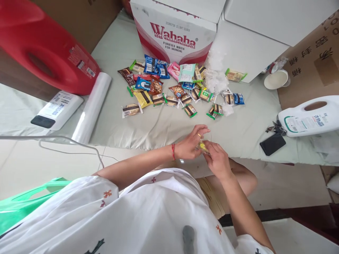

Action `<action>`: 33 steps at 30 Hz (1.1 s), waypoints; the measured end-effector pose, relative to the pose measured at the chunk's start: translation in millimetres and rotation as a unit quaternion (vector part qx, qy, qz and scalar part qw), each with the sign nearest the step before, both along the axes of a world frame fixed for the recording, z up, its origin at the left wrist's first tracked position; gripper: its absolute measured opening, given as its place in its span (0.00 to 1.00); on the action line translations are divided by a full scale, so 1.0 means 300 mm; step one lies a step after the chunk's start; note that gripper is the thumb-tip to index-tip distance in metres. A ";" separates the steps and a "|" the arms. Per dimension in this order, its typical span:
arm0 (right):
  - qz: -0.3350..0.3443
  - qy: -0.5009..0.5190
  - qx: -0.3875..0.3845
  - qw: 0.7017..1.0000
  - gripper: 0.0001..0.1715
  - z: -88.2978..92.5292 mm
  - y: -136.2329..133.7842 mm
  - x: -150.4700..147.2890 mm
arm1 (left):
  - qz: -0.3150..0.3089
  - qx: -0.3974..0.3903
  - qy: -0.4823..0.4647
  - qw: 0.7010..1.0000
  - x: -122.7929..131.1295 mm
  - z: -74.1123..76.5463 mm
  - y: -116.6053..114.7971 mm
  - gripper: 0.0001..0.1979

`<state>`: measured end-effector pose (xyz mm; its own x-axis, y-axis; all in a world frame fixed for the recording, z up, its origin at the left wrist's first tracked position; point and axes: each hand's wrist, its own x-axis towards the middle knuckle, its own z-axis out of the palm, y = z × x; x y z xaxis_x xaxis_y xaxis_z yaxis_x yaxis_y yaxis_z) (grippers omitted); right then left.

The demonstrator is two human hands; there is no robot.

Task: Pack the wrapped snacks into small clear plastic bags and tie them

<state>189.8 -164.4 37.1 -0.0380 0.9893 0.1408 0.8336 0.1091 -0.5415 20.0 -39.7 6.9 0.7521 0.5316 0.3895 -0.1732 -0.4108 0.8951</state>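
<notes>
Near the table's front edge, my left hand (pixel 189 145), with a red string on its wrist, meets my right hand (pixel 217 158). Between them they grip a small wrapped snack (pixel 203 146) with yellow on it, mostly covered by fingers. Beyond the hands lies a loose pile of wrapped snacks, among them a blue packet (pixel 151 65), a yellow packet (pixel 143 99), a brown cookie packet (pixel 177 91) and a pale green packet (pixel 187 72). Crumpled clear plastic (pixel 216 80) rests at the pile's right side.
A Wahaha carton (pixel 174 38) stands behind the pile. On the left are a red jug (pixel 53 53), a plastic roll (pixel 92 106) and a white device (pixel 59 109). To the right are a paper cup (pixel 275 79), a white bottle (pixel 312 116) and a black phone (pixel 272 144).
</notes>
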 end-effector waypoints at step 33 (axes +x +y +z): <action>-0.456 0.440 0.034 0.773 0.31 0.027 0.187 0.770 | 0.425 0.277 0.318 0.801 -0.594 -0.105 0.042 0.11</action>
<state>420.8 -108.1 45.1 0.8107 0.5378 -0.2312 -0.1062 -0.2531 -0.9616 -158.2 -27.1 -24.6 0.3502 0.8348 0.4248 0.7988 -0.5030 0.3300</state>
